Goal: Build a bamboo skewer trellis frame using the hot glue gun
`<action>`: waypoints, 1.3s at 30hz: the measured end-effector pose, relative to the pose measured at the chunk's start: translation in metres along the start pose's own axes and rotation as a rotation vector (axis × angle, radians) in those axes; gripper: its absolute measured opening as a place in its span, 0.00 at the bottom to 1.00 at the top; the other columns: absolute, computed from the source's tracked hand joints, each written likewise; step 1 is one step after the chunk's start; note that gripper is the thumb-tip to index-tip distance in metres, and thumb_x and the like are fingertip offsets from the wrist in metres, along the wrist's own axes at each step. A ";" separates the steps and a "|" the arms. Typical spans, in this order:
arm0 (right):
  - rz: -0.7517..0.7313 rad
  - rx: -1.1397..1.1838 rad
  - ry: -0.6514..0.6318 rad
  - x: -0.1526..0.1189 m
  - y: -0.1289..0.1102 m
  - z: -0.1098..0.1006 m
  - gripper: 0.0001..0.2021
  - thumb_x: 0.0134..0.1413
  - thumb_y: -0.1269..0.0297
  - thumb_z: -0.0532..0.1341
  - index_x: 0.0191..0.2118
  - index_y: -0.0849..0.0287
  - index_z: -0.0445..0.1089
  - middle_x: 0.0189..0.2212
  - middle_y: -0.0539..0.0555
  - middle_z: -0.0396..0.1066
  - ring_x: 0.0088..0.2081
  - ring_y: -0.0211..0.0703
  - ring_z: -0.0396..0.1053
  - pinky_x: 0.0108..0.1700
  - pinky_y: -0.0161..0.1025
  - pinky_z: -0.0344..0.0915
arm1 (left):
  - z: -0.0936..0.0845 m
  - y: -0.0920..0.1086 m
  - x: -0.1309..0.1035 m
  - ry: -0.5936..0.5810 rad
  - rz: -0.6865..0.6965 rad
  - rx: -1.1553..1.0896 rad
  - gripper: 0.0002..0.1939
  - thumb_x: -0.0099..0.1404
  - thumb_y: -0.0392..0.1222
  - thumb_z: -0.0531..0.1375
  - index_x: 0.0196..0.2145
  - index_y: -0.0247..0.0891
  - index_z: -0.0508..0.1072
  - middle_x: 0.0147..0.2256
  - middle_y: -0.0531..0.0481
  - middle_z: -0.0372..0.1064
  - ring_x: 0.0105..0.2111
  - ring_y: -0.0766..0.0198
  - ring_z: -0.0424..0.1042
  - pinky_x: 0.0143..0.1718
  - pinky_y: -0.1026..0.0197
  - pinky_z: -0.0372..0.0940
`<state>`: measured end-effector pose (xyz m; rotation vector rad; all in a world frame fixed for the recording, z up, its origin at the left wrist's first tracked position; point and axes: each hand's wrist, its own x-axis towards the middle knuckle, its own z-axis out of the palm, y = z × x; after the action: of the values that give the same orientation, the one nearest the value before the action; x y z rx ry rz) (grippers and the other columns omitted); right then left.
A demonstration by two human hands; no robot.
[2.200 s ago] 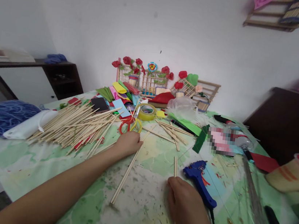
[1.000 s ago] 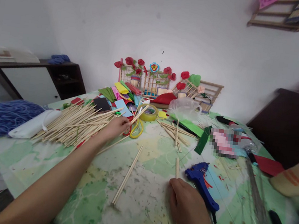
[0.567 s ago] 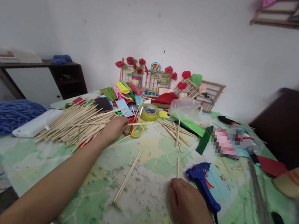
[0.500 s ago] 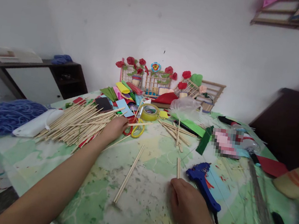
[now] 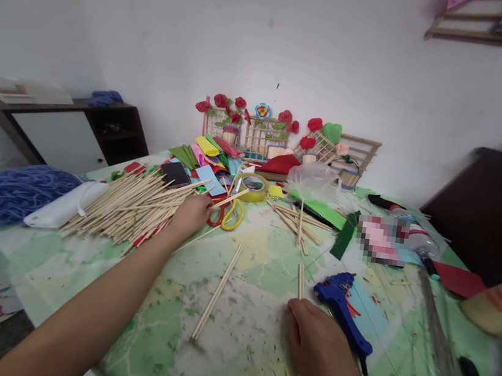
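Note:
My left hand (image 5: 192, 214) reaches to the right end of a big pile of thin wooden sticks (image 5: 123, 208). Its fingers are closed on a wooden stick (image 5: 235, 198) that points right, above the red and yellow scissors (image 5: 231, 215). On the tablecloth, my right hand (image 5: 317, 351) is closed over a pair of wooden sticks (image 5: 301, 279), whose ends show above and below it. Between the hands lies another pair of sticks (image 5: 217, 291), side by side. A blue glue gun (image 5: 345, 317) rests just right of my right hand.
Behind the scissors are a tape roll (image 5: 253, 188) and folded coloured paper (image 5: 207, 147). Several stick frames with paper flowers (image 5: 267, 138) lean on the wall. Blue yarn (image 5: 19, 194) sits at the left; a cup (image 5: 499, 301) and thin wires (image 5: 442, 355) are at the right.
The stick in my left hand has tilted, its free end now higher. My right hand stays over its pair of sticks. The view has shifted very slightly.

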<state>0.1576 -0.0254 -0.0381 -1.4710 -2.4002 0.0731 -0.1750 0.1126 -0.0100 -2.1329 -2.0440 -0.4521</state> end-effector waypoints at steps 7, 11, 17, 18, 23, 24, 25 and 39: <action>0.004 0.005 -0.003 0.000 0.000 0.000 0.09 0.53 0.75 0.51 0.28 0.58 0.65 0.25 0.54 0.69 0.28 0.43 0.67 0.30 0.38 0.52 | 0.001 0.002 0.000 -0.005 -0.023 0.000 0.16 0.65 0.46 0.50 0.36 0.36 0.74 0.36 0.40 0.72 0.38 0.54 0.70 0.38 0.58 0.61; 0.011 0.001 -0.009 0.001 0.000 -0.001 0.09 0.54 0.75 0.51 0.28 0.58 0.65 0.25 0.53 0.69 0.28 0.42 0.67 0.30 0.37 0.52 | -0.004 0.008 -0.002 0.060 0.011 0.005 0.16 0.65 0.45 0.50 0.39 0.35 0.73 0.37 0.40 0.71 0.41 0.54 0.69 0.42 0.57 0.61; 0.002 -0.001 0.022 0.000 -0.001 0.000 0.08 0.54 0.74 0.51 0.27 0.59 0.64 0.24 0.53 0.68 0.27 0.42 0.66 0.29 0.37 0.51 | -0.016 0.050 -0.017 -0.001 0.200 -0.120 0.14 0.64 0.43 0.51 0.39 0.36 0.73 0.39 0.42 0.72 0.42 0.55 0.69 0.44 0.58 0.61; 0.001 -0.004 0.032 0.000 -0.001 -0.001 0.08 0.54 0.74 0.51 0.27 0.59 0.64 0.24 0.53 0.68 0.27 0.41 0.66 0.29 0.37 0.50 | -0.017 0.059 -0.021 -0.045 0.221 -0.137 0.14 0.64 0.44 0.51 0.38 0.36 0.73 0.38 0.43 0.72 0.41 0.55 0.69 0.43 0.58 0.61; -0.001 -0.016 0.007 0.001 -0.002 -0.003 0.09 0.52 0.75 0.51 0.27 0.59 0.65 0.25 0.54 0.69 0.27 0.41 0.66 0.29 0.37 0.49 | -0.016 0.092 -0.042 -0.249 0.205 -0.129 0.16 0.60 0.51 0.55 0.37 0.37 0.73 0.36 0.42 0.72 0.37 0.54 0.70 0.35 0.57 0.62; 0.000 -0.015 0.002 0.001 -0.003 -0.003 0.09 0.52 0.75 0.51 0.28 0.59 0.65 0.25 0.55 0.69 0.28 0.42 0.66 0.29 0.37 0.49 | -0.015 0.096 -0.045 -0.280 0.196 -0.106 0.16 0.59 0.51 0.56 0.37 0.37 0.73 0.35 0.41 0.72 0.37 0.53 0.71 0.34 0.57 0.62; 0.001 -0.014 0.002 0.001 -0.003 -0.003 0.09 0.52 0.75 0.51 0.28 0.59 0.65 0.25 0.55 0.69 0.28 0.42 0.66 0.29 0.37 0.49 | -0.015 0.098 -0.047 -0.301 0.183 -0.082 0.15 0.58 0.51 0.56 0.37 0.37 0.72 0.35 0.41 0.72 0.37 0.52 0.71 0.33 0.57 0.61; 0.043 -0.051 -0.047 0.002 -0.005 -0.006 0.08 0.51 0.77 0.53 0.27 0.59 0.65 0.25 0.53 0.70 0.28 0.41 0.66 0.29 0.37 0.46 | -0.012 0.095 -0.046 -0.327 0.147 -0.031 0.11 0.58 0.39 0.52 0.37 0.39 0.70 0.34 0.42 0.73 0.35 0.55 0.72 0.30 0.60 0.59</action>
<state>0.1543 -0.0264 -0.0310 -1.5601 -2.4252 0.0576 -0.0826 0.0596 -0.0041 -2.4937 -2.0223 -0.1208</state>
